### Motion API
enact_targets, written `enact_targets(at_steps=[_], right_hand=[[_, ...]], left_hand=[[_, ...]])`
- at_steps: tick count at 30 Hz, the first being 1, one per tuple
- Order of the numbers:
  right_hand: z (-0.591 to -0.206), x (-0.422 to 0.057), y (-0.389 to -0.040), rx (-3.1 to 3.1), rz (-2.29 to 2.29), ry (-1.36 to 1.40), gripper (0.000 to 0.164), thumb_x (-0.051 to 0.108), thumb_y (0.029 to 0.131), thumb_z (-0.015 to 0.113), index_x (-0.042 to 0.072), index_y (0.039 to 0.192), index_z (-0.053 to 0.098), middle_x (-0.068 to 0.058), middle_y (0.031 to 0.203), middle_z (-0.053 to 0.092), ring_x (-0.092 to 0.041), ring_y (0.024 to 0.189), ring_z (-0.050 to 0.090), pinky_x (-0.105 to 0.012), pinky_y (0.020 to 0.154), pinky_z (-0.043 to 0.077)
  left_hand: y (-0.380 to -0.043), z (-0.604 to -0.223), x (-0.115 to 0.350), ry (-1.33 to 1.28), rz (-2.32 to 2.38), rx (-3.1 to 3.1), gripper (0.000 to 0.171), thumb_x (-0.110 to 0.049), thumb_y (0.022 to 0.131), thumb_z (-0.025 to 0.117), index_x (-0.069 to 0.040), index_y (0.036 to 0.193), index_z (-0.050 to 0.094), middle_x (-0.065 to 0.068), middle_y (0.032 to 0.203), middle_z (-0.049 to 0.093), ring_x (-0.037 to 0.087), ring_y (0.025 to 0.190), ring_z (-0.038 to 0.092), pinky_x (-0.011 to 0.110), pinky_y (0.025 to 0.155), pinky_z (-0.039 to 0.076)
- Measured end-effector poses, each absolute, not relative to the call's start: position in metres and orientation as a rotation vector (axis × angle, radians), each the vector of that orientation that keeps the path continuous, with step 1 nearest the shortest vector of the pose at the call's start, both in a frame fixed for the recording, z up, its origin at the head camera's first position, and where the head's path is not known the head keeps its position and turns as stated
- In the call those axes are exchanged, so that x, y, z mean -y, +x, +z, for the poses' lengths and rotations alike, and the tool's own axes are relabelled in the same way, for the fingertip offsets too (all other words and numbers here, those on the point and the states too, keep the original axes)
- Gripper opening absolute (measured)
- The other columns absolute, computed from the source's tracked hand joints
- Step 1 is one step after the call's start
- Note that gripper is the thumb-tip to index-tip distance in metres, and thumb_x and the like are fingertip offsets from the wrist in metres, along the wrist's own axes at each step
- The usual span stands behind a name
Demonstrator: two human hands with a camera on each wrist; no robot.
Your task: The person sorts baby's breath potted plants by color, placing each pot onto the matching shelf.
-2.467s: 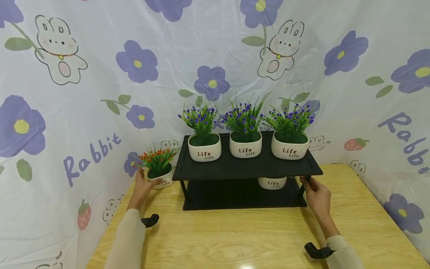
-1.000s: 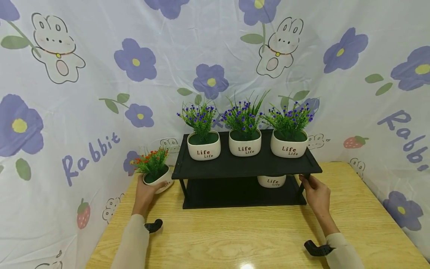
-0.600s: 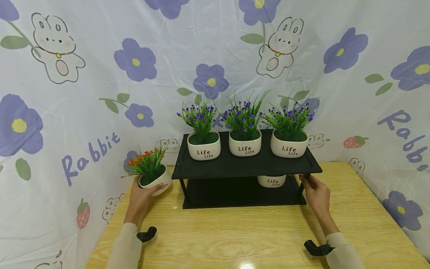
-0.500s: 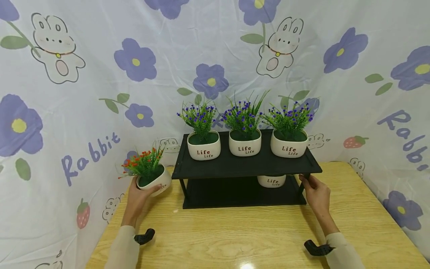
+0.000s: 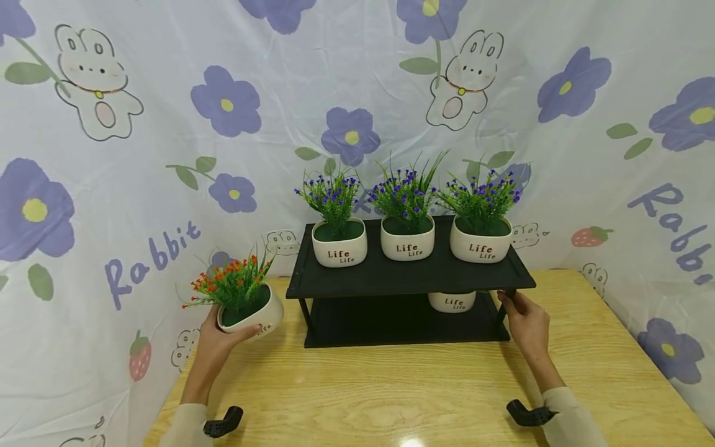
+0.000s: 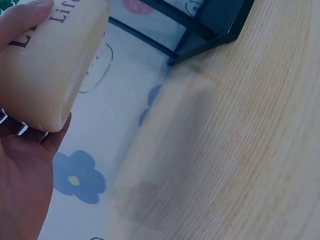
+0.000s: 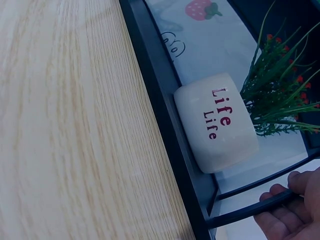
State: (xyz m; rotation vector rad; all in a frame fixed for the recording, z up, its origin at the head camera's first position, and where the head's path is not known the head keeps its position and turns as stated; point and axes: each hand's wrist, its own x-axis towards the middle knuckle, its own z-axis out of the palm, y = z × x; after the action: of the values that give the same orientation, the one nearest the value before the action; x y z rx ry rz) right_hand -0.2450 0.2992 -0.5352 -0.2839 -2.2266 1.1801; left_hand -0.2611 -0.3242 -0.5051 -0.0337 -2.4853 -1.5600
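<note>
My left hand [image 5: 215, 344] grips a white oval flowerpot [image 5: 272, 315] with orange-red artificial flowers, thumb across its front and fingers behind. Tilted to the left, the pot is held up off the table, its underside showing in the left wrist view. On the other side, my right hand [image 5: 527, 326] holds the front right post [image 7: 245, 214] of a black two-tier rack [image 5: 391, 282], fingers curled round it in the right wrist view. Three pots with purple flowers, one of them the middle pot [image 5: 408, 247], stand in a row on the top shelf.
On the lower shelf, toward the right, stands another white pot [image 7: 215, 125] with red flowers. The rack rests on a wooden table [image 5: 357, 391]. A patterned cloth [image 5: 313, 74] with rabbits and purple flowers hangs behind and along the sides.
My left hand has taken hold of the orange-red flowerpot, lifted and tilted it, and brought it left and nearer to me, away from the rack. The right hand stays on the post.
</note>
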Motion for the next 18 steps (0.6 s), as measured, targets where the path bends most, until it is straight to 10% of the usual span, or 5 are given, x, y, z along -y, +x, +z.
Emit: enact_targets(at_steps=[18], right_hand=[[-0.535, -0.297, -0.244, 2.206, 1.157, -0.268, 0.023, 0.020, 0.104, 0.072, 0.004, 0.117, 0.082, -0.021, 0.107, 0.081, 0.031, 0.081, 0.048, 0.002, 0.073, 0.038]], left_hand=[[-0.217, -0.467, 0.289, -0.239, -1.658, 2.416, 0.102, 0.000, 0.075, 0.094, -0.010, 0.161, 0.040, -0.019, 0.133, 0.061, 0.000, 0.112, 0.066, 0.017, 0.089, 0.057]])
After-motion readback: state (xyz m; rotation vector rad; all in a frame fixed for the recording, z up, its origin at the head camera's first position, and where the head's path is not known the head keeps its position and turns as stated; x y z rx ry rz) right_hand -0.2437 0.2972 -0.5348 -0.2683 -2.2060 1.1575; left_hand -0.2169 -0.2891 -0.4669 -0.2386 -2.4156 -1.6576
